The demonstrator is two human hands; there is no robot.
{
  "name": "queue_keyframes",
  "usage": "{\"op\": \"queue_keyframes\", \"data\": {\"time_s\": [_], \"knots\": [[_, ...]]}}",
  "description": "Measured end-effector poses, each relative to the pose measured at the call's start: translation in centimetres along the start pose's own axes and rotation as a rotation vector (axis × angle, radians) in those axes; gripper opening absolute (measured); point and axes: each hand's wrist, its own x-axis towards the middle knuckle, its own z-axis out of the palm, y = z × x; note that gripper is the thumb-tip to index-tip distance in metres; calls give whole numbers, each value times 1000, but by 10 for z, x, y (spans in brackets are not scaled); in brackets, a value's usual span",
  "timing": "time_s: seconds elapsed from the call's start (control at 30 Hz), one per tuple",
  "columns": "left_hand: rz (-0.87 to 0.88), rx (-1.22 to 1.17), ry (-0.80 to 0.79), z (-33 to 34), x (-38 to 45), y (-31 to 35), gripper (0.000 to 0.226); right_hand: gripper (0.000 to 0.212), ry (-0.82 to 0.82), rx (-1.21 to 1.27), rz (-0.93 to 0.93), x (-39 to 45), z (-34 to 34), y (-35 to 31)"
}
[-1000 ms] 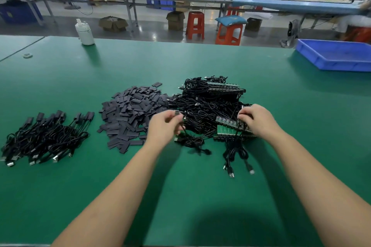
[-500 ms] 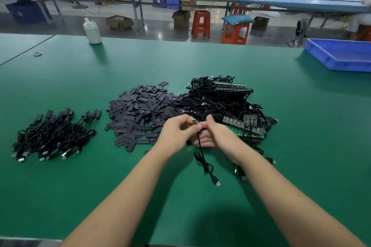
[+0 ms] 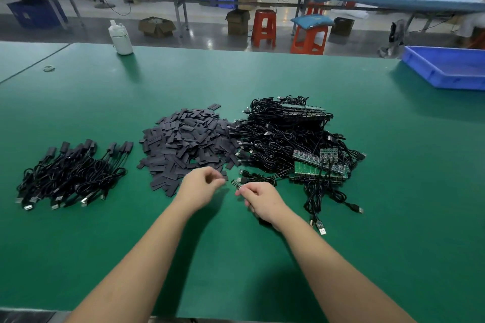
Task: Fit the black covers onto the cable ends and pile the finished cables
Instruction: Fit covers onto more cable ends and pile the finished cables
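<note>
R hand [image 3: 262,198] pinches a cable end, a small green board [image 3: 236,184], between thumb and forefinger, just above the green tabletop [image 3: 393,191]; its cable runs back under the hand. L hand [image 3: 202,186] hovers at the near edge of the covers heap [image 3: 186,139], fingers loosely curled, tips close together; can't tell if they hold a cover. Unfinished cables [image 3: 283,139] w/ green boards are heaped right of the covers, touching them. Finished cables [image 3: 70,173] piled well left. White bottle [image 3: 120,38] at far edge, blue tray [image 3: 446,68] far right.
</note>
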Motion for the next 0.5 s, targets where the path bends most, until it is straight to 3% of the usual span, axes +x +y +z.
{"op": "queue_keyframes", "data": {"time_s": [0.07, 0.13, 0.23, 0.5], "knots": [[-12, 245, 11, -15, 2, -18, 12, 24, -56, -51, 40, 3, 2, 6], [-49, 327, -55, -29, 2, -36, 24, 26, -87, -117, 52, 5, 5, 12], [-77, 385, -141, -35, -3, -52, 29, 27, -106, -131, 71, 10, 4, 16], [-42, 368, -169, -26, -5, -43, 16, 25, -161, 4, 63, 11, -2, 27]]}}
